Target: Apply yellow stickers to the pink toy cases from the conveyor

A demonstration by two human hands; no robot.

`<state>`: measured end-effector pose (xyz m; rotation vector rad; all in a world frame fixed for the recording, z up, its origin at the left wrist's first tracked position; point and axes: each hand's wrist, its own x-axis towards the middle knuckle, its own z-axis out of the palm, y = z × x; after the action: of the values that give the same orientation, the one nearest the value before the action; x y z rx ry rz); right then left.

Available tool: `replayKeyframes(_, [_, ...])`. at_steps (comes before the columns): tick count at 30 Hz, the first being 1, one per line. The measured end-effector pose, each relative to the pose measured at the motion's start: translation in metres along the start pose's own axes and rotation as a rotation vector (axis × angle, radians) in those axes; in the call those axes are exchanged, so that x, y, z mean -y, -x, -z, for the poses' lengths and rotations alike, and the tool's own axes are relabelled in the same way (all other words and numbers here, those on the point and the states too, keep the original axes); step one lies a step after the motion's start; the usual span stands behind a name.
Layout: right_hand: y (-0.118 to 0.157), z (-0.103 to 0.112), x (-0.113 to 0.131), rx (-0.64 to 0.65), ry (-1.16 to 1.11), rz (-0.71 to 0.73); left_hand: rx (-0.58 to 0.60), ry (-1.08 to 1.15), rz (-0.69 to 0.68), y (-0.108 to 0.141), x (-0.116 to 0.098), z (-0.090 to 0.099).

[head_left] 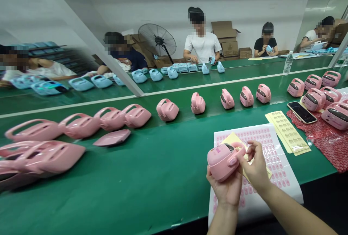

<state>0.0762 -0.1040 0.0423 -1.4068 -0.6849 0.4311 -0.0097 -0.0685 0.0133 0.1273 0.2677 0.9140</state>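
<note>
Across the view runs a green counter [146, 180], with a white sticker sheet [292, 193] lying near its front edge. Above the sheet, the left hand [227, 189] cups a pink case [220, 168] from below. The right hand [256, 166], curled, is at the case's handle [240, 148]; whether it pinches anything, I cannot tell. Right of the sheet and farther back lies a phone [301, 112]. One small oval badge [233, 161] sits at the handle's base.

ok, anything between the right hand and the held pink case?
Nothing visible. The left hand holds the pink case from below, and the right hand is close against its handle; the sticker sheet lies beneath, clear of that gap.
</note>
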Motion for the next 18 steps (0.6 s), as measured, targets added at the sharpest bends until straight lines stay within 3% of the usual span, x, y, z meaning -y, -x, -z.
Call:
replayKeyframes(4, [-0.031,0.029,0.008,0.030,-0.017,-0.077,-0.015,-0.194,-0.013,0.006,-0.007,0.002])
replayKeyframes(9, [-0.056,0.054,0.033,0.425,-0.103,-0.152,0.073,-0.882,-0.319,0.014,-0.018,0.007])
replayKeyframes(11, [-0.059,0.054,0.041,0.633,-0.085,-0.193,0.188,-1.184,-0.348,0.013,-0.023,0.012])
replayKeyframes(14, [-0.059,0.050,0.046,0.878,0.027,-0.246,0.442,-1.513,-0.233,0.008,-0.031,0.022])
replayKeyframes(18, [-0.059,0.046,0.047,0.971,0.135,-0.260,0.606,-1.641,-0.234,0.000,-0.035,0.029])
